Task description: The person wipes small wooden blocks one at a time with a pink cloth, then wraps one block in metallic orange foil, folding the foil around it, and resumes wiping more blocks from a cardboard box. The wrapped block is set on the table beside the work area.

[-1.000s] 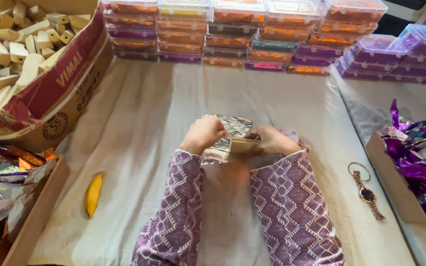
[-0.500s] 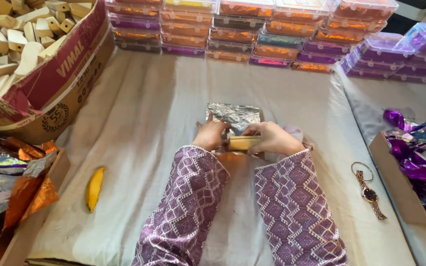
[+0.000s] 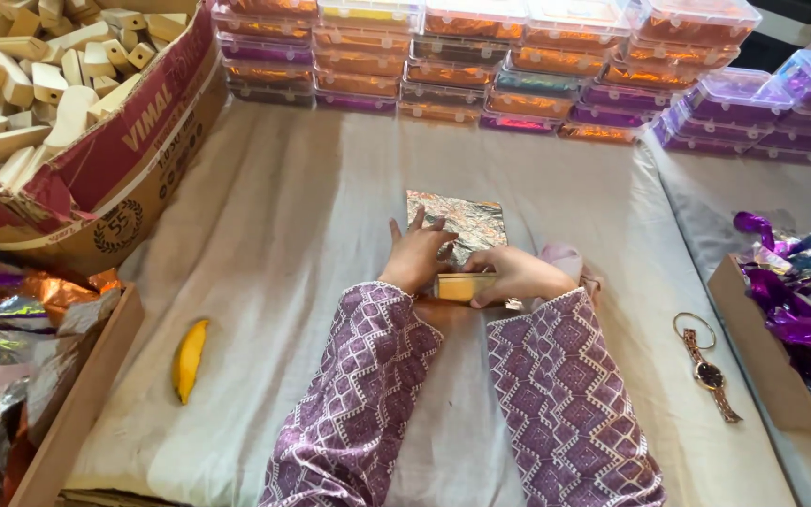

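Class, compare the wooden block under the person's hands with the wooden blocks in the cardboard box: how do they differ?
The single pale wooden block lies on the grey cloth, partly covered by both hands; the heap of pale wooden blocks sits loose and untouched in the red-and-brown cardboard box. The single block rests against a silver foil sheet; the heaped blocks show no foil. Both are plain light wood.
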